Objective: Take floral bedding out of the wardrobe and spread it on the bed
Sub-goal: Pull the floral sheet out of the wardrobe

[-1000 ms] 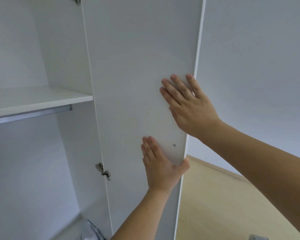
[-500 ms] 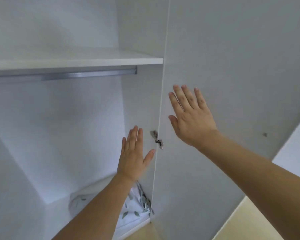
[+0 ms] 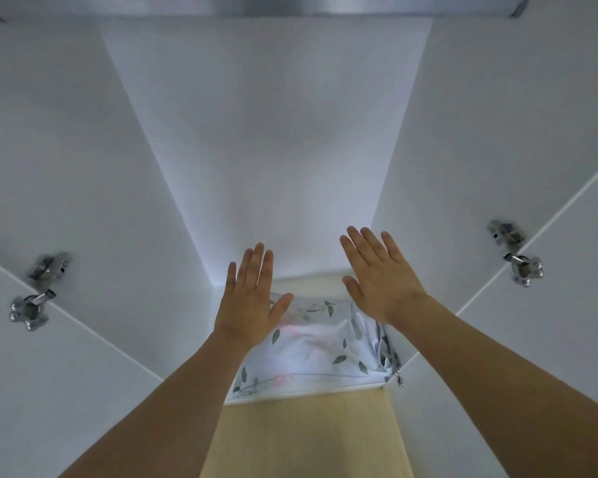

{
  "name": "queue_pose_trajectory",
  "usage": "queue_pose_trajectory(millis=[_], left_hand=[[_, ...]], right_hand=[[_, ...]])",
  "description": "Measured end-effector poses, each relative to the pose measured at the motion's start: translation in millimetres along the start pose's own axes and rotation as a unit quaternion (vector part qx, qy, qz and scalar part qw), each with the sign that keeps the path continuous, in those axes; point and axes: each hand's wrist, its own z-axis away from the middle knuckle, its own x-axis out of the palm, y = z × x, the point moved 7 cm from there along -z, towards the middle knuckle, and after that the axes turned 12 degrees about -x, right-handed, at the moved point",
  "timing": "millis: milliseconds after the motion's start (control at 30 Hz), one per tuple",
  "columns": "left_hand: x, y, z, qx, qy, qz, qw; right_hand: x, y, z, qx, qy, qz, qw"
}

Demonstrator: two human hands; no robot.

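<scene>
The floral bedding [image 3: 320,353] lies folded on the floor of the wardrobe [image 3: 266,150], a white bundle printed with green leaves and faint pink blooms, its front edge close to the wardrobe's front lip and its right side bunched against the right inner wall. Above it the left hand [image 3: 251,298] is held out flat with fingers straight and close together, thumb spread, holding nothing and not touching the cloth. The right hand [image 3: 377,276] is likewise spread flat with fingers straight and slightly apart, empty, above the bundle's right rear corner. Both bare forearms reach in from the bottom of the view. A metal hinge [image 3: 37,291] sits on the left door [image 3: 49,391] and another hinge [image 3: 515,257] on the right door [image 3: 549,339], both doors swung open. A metal rail [image 3: 290,6] runs across the top, and pale wooden flooring [image 3: 308,436] shows in front of the wardrobe
</scene>
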Motion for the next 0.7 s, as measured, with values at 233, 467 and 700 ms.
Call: queue_pose_trajectory(millis=[233,467,700], left_hand=[[178,-21,-8,0.019,-0.066,-0.025,0.997],[451,-58,-3,0.014,-0.205,-0.052,0.977],[686,-93,7,0.029,-0.266,-0.082,0.960]], right_hand=[[217,-8,-35,-0.012,-0.101,-0.047,0.994],[494,-37,-72,-0.009,-0.179,-0.101,0.979],[723,-79,-102,-0.010,-0.215,-0.095,0.972]])
